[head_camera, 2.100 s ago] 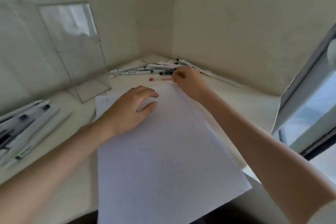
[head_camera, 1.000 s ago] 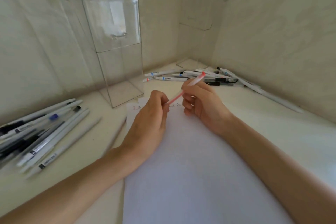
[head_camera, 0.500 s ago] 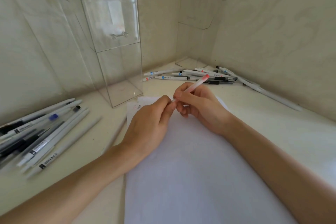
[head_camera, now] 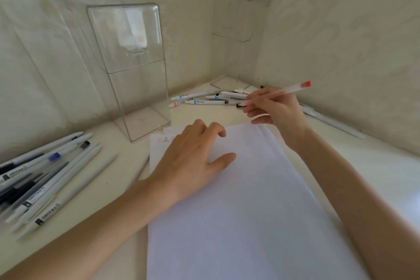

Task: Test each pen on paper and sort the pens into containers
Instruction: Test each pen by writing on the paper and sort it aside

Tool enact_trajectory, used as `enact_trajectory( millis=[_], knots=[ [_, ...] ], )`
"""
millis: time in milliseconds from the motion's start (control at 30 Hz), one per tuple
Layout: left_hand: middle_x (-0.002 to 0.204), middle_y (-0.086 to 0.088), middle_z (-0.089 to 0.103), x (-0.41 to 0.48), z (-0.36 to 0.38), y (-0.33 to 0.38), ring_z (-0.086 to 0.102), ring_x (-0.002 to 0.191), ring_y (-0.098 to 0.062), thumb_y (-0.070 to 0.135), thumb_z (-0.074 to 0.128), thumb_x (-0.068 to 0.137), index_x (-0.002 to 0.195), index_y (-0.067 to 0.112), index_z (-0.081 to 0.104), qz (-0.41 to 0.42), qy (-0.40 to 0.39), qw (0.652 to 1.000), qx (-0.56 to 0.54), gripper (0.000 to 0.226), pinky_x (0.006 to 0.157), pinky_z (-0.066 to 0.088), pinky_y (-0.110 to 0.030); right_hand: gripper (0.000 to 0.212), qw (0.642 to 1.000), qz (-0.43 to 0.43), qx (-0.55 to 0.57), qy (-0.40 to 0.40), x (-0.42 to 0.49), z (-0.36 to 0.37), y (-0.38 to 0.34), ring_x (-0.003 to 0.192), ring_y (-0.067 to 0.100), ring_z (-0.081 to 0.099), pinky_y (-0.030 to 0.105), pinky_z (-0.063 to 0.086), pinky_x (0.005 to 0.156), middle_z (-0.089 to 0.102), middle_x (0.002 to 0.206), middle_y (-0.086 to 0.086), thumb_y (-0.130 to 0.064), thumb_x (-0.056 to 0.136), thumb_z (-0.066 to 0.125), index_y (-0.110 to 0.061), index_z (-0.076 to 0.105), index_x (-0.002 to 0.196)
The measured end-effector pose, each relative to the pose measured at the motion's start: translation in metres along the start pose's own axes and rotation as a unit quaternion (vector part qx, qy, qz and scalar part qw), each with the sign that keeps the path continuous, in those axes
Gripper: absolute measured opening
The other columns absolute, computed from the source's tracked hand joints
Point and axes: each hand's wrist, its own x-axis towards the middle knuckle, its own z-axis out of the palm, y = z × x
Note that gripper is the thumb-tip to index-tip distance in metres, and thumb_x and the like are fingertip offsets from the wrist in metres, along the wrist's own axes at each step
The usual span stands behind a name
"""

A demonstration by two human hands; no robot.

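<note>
Cream corner desktop [head_camera: 375,173], head view: left hand [head_camera: 193,161] lies spread flat on paper [head_camera: 250,223]. Right hand [head_camera: 277,109] pinches red pen [head_camera: 291,89] above paper's far edge, near back clear container [head_camera: 234,52]. Pen looks light, stiff, slick plastic; best gripped low on barrel.

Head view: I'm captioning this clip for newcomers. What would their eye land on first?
The right hand holds a red pen raised past the top edge of the white paper that the left hand presses flat. Behind stand two clear containers, with loose pens piled at far left and in the back corner.
</note>
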Motion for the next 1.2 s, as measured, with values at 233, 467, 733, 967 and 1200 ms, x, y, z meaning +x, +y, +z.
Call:
enact_trajectory(
  millis=[233, 467, 733, 967, 1200],
  knots=[
    [0.136, 0.012, 0.036, 0.000, 0.022, 0.006, 0.038, 0.111, -0.014, 0.061, 0.006, 0.080, 0.135, 0.039, 0.038, 0.076, -0.074, 0.989, 0.106, 0.068, 0.088, 0.027, -0.027, 0.025, 0.989, 0.004, -0.148, 0.021, -0.002, 0.025, 0.019, 0.042, 0.008, 0.038, 0.023, 0.033, 0.046, 0.049, 0.049, 0.001, -0.006, 0.076, 0.062, -0.013, 0.042, 0.062],
    [0.145, 0.013, 0.030, -0.001, 0.021, 0.007, 0.037, 0.117, -0.015, 0.060, -0.001, 0.075, 0.138, 0.039, 0.033, 0.063, -0.077, 0.988, 0.116, 0.074, 0.093, 0.032, -0.029, 0.019, 0.982, -0.019, -0.188, 0.019, -0.001, 0.035, 0.024, 0.037, 0.002, 0.041, 0.018, 0.032, 0.043, 0.047, 0.053, 0.009, -0.004, 0.076, 0.059, -0.006, 0.043, 0.065],
    [0.149, 0.007, 0.022, -0.001, 0.021, 0.009, 0.031, 0.125, -0.017, 0.058, 0.017, 0.087, 0.139, 0.042, 0.029, 0.048, -0.096, 0.988, 0.115, 0.056, 0.099, 0.028, -0.027, 0.036, 0.972, -0.048, -0.229, -0.007, 0.002, 0.037, 0.030, 0.046, 0.006, 0.030, 0.018, 0.025, 0.044, 0.032, 0.053, -0.004, -0.005, 0.078, 0.059, -0.016, 0.031, 0.058],
    [0.149, 0.007, 0.021, -0.001, 0.021, 0.009, 0.030, 0.125, -0.016, 0.058, 0.018, 0.089, 0.140, 0.042, 0.028, 0.051, -0.098, 0.988, 0.110, 0.054, 0.098, 0.028, -0.027, 0.033, 0.973, -0.056, -0.225, -0.004, 0.002, 0.035, 0.031, 0.050, 0.007, 0.026, 0.020, 0.023, 0.045, 0.030, 0.055, -0.003, -0.005, 0.077, 0.058, -0.016, 0.032, 0.059],
    [0.146, 0.006, 0.028, -0.001, 0.022, 0.008, 0.034, 0.122, -0.017, 0.059, 0.011, 0.083, 0.137, 0.040, 0.034, 0.046, -0.089, 0.990, 0.103, 0.062, 0.097, 0.030, -0.028, 0.034, 0.972, -0.058, -0.229, -0.011, 0.000, 0.035, 0.028, 0.050, 0.007, 0.027, 0.020, 0.023, 0.046, 0.029, 0.054, -0.005, -0.004, 0.075, 0.058, -0.016, 0.031, 0.057]
  ],
)
